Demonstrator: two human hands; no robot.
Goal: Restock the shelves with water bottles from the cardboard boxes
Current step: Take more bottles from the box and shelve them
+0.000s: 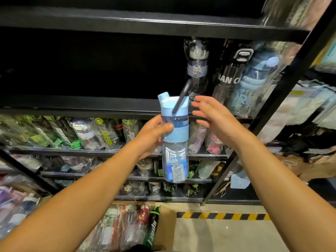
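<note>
A clear blue water bottle with a light blue lid, a blue grip band and a dark strap is held upright in front of the black shelving. My left hand grips it around the band. Just right of the lid, my right hand hovers with fingers spread and holds nothing. A black shelf board runs behind the bottle, dark and bare on its left. On its right end stand three wrapped bottles. A cardboard box with several wrapped bottles sits on the floor below.
Lower shelves are packed with wrapped bottles lying on their sides. A black upright post slants down on the right. Yellow-black floor tape runs along the shelf base. Bags and packaged goods pile up at far right.
</note>
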